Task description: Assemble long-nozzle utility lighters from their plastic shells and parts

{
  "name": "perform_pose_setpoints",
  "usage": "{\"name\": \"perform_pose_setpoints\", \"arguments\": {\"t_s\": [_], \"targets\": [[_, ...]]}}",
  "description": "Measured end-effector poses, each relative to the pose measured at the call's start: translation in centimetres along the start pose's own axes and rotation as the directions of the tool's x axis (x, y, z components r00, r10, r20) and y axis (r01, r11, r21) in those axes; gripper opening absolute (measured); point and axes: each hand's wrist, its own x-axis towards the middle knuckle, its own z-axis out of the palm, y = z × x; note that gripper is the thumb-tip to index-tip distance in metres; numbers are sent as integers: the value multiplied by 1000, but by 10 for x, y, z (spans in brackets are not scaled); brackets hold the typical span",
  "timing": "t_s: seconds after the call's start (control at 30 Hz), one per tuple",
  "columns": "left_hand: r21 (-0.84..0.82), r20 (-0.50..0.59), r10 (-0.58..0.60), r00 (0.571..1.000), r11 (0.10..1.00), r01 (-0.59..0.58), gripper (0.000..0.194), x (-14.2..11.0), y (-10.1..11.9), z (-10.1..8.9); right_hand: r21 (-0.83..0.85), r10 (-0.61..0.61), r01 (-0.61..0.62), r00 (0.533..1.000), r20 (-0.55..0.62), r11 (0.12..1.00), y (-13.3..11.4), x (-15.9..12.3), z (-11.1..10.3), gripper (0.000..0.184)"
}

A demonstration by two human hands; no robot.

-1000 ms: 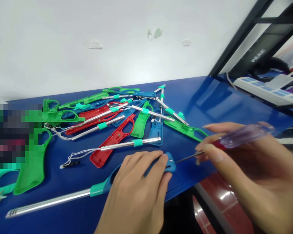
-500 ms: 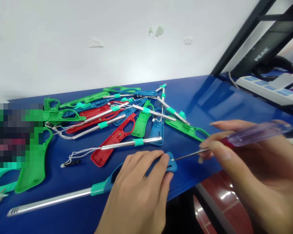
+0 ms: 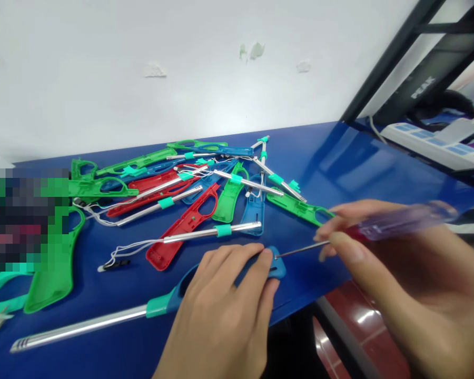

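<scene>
A blue gas lighter point(image 3: 277, 263) with a long metal tube lies along the front of the table, tube pointing left. My left hand point(image 3: 225, 305) is closed over its handle and hides most of it. In my right hand point(image 3: 395, 268) is a screwdriver point(image 3: 398, 221) with a clear purple handle and a red collar, pinched between thumb and fingers. Its tip touches the rounded end of the blue handle, beside my left fingertips. Just behind the lighter rest a red handle half point(image 3: 184, 226) and a loose metal tube point(image 3: 213, 232) with trailing white wires.
Green, red and blue lighter shells, such as a green half point(image 3: 300, 205), are heaped with metal tubes on the blue table point(image 3: 324, 158). A white power strip point(image 3: 434, 145) lies at the right by a black frame point(image 3: 391, 58). A pale wall point(image 3: 205, 100) stands behind.
My right hand and the screwdriver have shifted slightly left and toward the blue lighter's end. My left hand and the lighter stay almost in place.
</scene>
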Motion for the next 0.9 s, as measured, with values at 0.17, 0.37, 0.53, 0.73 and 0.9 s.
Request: {"name": "perform_pose_setpoints", "arguments": {"t_s": [0.17, 0.37, 0.53, 0.73, 0.9], "targets": [[2, 11, -4, 1000, 1000, 4, 26, 0, 0, -1, -85, -37, 46, 993, 108, 995, -6, 6, -2, 48], [4, 2, 6, 1000, 1000, -6, 25, -2, -2, -2, -191, -97, 122, 986, 135, 974, -12, 9, -3, 63], [16, 26, -1, 1000, 1000, 1, 26, -2, 0, -1, -239, 19, -23, 1000, -18, 971, -24, 3, -8, 70], [10, 20, -4, 1000, 1000, 4, 26, -1, 0, 1, -181, 57, -52, 998, 23, 982, -17, 2, -8, 67], [17, 8, 3, 1000, 1000, -3, 24, -2, 0, 2, -150, -109, 111, 994, 25, 982, -4, 5, -5, 70]]}}
